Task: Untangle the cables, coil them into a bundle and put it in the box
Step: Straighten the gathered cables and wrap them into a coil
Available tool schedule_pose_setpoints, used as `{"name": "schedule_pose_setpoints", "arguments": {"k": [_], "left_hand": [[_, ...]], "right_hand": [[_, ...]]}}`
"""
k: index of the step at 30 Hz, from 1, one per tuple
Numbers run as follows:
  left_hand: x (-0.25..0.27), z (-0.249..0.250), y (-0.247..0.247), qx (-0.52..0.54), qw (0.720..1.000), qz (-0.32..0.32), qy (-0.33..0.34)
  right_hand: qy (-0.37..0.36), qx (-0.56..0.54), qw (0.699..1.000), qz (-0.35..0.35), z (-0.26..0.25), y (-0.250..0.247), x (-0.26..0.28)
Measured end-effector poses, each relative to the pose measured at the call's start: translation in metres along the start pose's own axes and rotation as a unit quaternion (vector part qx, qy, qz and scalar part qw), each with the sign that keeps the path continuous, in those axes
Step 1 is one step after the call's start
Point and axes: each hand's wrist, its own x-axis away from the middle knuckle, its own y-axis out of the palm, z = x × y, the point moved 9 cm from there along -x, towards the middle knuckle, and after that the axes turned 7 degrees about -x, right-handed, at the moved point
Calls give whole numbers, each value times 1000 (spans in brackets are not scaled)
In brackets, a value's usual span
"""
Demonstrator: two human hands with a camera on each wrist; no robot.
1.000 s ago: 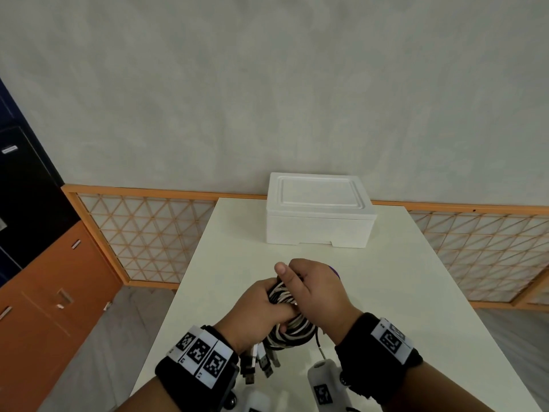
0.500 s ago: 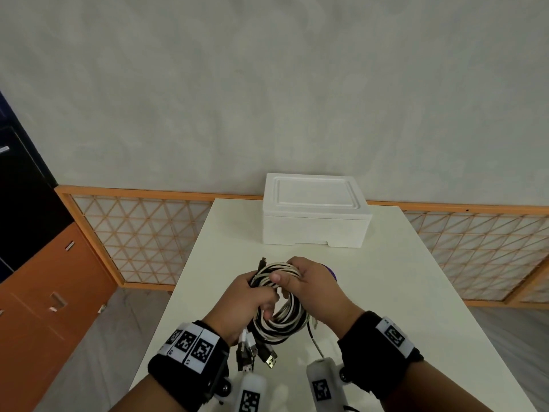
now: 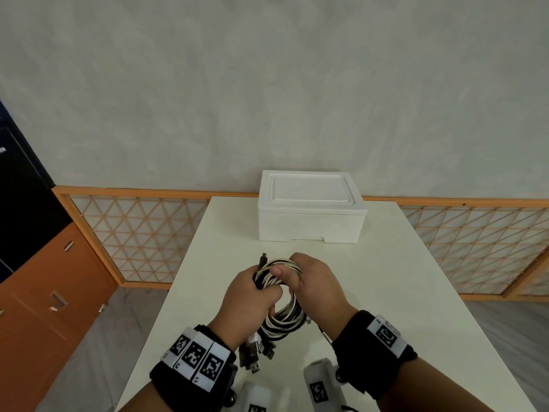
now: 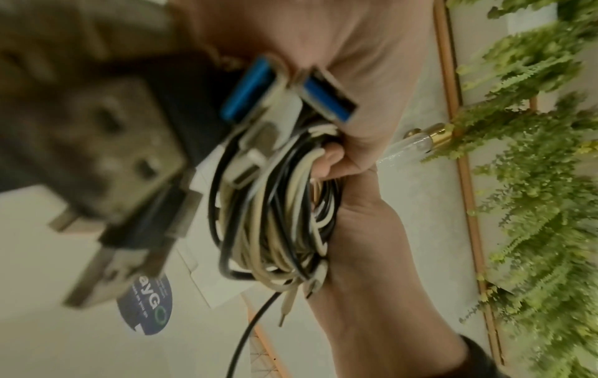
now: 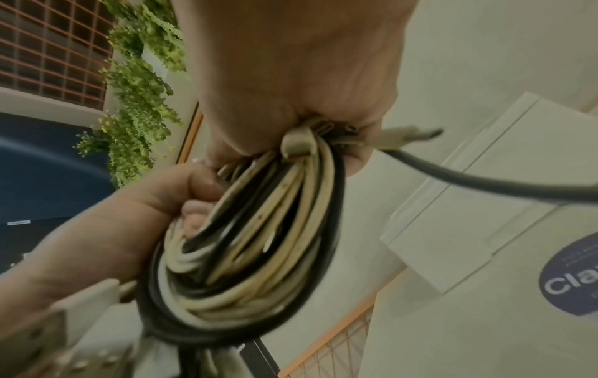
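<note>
I see the coil lifted higher now, both hands curled round it: left hand, right hand gripping the cable bundle above the table; coiling looks done, lidded box waits beyond

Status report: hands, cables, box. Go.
Left hand and right hand both grip the coiled cable bundle above the table. Box lid on.
</note>
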Motion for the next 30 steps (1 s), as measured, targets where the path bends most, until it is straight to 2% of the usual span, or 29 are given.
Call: {"name": "schedule_pose_setpoints", "arguments": {"k": [3, 5, 7, 9, 11, 13, 16, 19, 20, 22, 25, 30], "left_hand": [[-3, 5, 6, 2, 1000, -25, 8], [-3, 3, 12, 29, 998, -50, -7], [-3, -4, 19, 65, 995, -63, -39], [-1, -15, 20, 114, 989, -51, -86], [0, -30, 18, 190, 971, -23, -146], [-4, -47, 15, 279, 941, 13, -193], [-9, -63, 16, 341, 911, 47, -229], [-10, -70, 25, 361, 893, 80, -255], [-10, -72, 28, 369, 885, 89, -269], [-9, -76, 35, 392, 864, 102, -298], [-10, -76, 43, 419, 846, 112, -310], [-11, -64, 50, 387, 873, 122, -269]], "right_hand": [[-26, -82, 996, -3, 8, -3, 2], [-20, -145, 989, -28, 17, -2, 5], [14, -207, 976, -71, 28, 0, 11], [58, -224, 967, -110, 45, 1, 22], [136, -243, 946, -165, 66, 6, 39], [211, -226, 921, -236, 80, 12, 61], [226, -113, 935, -250, 94, 1, 76], [191, 65, 951, -236, 95, -25, 73], [166, 139, 946, -242, 92, -31, 72], [115, 216, 940, -237, 84, -41, 67], [35, 266, 938, -221, 74, -45, 64], [-95, 254, 936, -225, 46, -36, 68]]}}
